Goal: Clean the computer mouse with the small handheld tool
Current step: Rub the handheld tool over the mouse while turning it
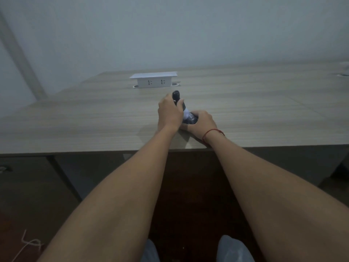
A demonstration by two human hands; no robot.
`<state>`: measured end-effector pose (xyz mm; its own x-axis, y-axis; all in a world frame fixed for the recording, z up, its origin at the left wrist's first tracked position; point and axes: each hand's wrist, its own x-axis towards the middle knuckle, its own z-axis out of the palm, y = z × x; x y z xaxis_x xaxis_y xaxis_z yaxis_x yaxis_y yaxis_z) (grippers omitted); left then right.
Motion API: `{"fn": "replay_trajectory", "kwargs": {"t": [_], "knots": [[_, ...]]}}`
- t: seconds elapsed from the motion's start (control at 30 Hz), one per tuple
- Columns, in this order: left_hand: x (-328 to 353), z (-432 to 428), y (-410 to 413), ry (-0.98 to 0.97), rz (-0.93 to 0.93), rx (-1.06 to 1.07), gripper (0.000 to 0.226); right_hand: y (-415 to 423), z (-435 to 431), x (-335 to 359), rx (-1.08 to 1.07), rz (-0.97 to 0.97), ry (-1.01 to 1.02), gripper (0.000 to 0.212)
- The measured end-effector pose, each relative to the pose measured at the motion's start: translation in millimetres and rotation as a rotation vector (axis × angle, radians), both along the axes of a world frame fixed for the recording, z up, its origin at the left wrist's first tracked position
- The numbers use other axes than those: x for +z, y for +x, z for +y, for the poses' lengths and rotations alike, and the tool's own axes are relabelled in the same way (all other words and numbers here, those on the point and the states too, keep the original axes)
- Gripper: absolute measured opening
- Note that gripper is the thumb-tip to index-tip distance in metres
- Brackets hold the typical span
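Note:
My left hand [168,112] grips a small dark handheld tool [177,97] whose rounded black top sticks up above my fingers. The tool slants down to the right, and its pale lower end [186,114] meets a black computer mouse [191,119]. My right hand [203,122] is closed around the mouse and holds it on the wooden desk [94,118], near the front edge. Most of the mouse is hidden by my fingers. A red string bracelet [211,132] circles my right wrist.
A white pop-up socket box [154,80] stands raised from the desk behind my hands. A white wall rises past the desk's far edge. A dark cabinet [28,176] sits under the desk on the left, and a white cord [30,242] lies on the floor.

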<state>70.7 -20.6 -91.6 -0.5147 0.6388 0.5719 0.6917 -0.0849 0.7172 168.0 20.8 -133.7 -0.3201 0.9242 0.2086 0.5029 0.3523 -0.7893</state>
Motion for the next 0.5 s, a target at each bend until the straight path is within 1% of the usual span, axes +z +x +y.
{"fn": "replay_trajectory", "kwargs": {"t": [0.07, 0.17, 0.23, 0.43, 0.5], "knots": [[2.9, -0.7, 0.0, -0.040, 0.009, 0.028, 0.024, 0.3, -3.5, 2.4, 0.006, -0.007, 0.002, 0.056], [-0.6, -5.1, -4.3, -0.051, 0.000, 0.068, 0.022, 1.9, -6.1, 3.9, 0.006, -0.019, 0.019, 0.044], [-7.4, -7.8, -11.5, -0.061, -0.028, 0.085, 0.020, 2.9, -6.8, 4.0, 0.007, -0.025, 0.022, 0.047], [-14.9, -16.3, -29.2, -0.134, -0.061, 0.126, 0.023, 6.1, -7.7, 5.7, 0.017, -0.001, -0.019, 0.067], [-12.2, -17.3, -33.0, -0.121, -0.089, 0.116, 0.024, 8.5, -8.2, 7.1, 0.031, -0.001, -0.027, 0.070]]}}
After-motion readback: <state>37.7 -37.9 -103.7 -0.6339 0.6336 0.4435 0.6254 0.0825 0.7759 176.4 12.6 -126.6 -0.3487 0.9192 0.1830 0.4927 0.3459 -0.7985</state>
